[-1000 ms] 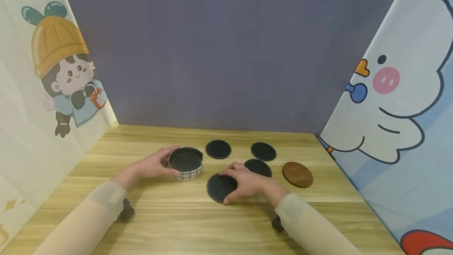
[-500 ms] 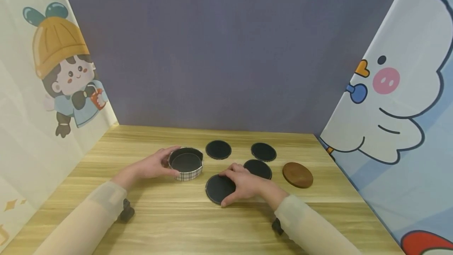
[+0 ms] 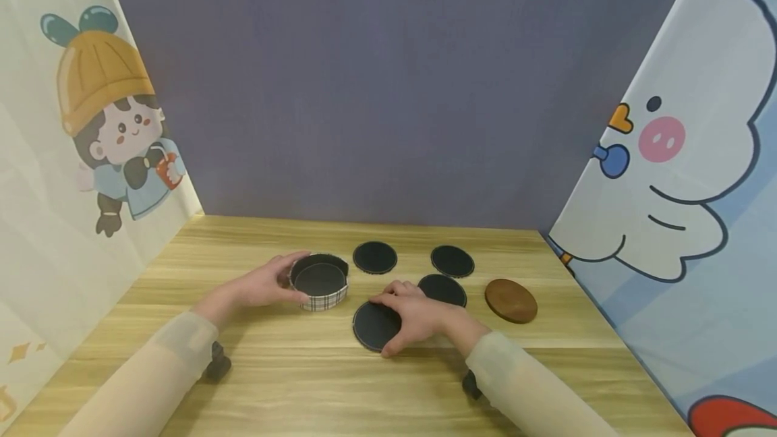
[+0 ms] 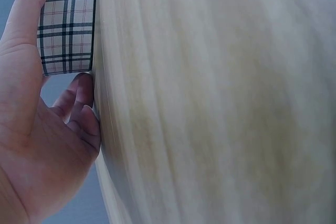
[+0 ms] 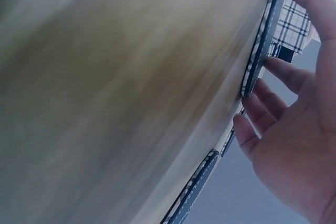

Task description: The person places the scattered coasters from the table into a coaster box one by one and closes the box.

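Observation:
My left hand point(image 3: 278, 281) grips a round plaid holder point(image 3: 320, 283) from its left side, thumb in front and fingers behind; a black coaster lies inside it. The left wrist view shows the plaid wall point(image 4: 68, 24) between my thumb and fingers. My right hand point(image 3: 402, 322) holds a black round coaster point(image 3: 367, 326) on the table, fingers on top and thumb at its near edge. In the right wrist view the coaster's stitched rim point(image 5: 260, 45) sits between thumb and fingers, with the plaid holder point(image 5: 294, 22) behind it.
Three more black coasters point(image 3: 375, 257) point(image 3: 452, 261) point(image 3: 446, 287) lie on the wooden table point(image 3: 303, 383) behind my right hand. A brown coaster point(image 3: 510, 300) lies to the right. Cartoon-printed walls close in both sides.
My right hand has drawn the black coaster slightly left and towards me. The left hand and the plaid holder have stayed put.

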Action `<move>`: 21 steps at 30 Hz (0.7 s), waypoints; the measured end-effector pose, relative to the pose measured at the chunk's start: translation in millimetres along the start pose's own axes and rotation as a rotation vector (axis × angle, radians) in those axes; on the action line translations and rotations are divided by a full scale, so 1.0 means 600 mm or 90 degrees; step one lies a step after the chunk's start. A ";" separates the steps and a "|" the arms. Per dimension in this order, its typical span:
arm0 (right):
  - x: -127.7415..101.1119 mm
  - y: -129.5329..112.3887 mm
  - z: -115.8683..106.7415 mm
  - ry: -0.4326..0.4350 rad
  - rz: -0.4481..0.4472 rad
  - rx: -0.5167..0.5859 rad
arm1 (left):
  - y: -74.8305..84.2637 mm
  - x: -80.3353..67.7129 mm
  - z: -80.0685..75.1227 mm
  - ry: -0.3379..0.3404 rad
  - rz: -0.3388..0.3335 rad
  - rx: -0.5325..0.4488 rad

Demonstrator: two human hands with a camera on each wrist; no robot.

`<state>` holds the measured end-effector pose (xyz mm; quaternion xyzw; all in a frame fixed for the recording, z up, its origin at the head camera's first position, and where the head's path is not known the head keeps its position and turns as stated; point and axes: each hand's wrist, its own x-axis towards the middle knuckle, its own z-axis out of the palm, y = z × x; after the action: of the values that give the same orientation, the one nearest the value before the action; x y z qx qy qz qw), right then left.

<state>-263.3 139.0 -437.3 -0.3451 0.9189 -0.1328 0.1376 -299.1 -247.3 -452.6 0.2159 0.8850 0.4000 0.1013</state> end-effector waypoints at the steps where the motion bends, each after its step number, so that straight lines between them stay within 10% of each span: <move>1: 0.000 0.000 0.000 0.000 0.000 0.003 | 0.000 0.000 0.000 -0.001 0.000 -0.001; 21: 0.003 0.002 0.003 0.028 -0.014 0.022 | 0.001 0.001 -0.002 -0.004 -0.007 0.000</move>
<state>-264.9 138.6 -439.6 -0.3495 0.9156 -0.1575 0.1217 -299.8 -247.6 -451.6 0.2125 0.8859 0.3985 0.1059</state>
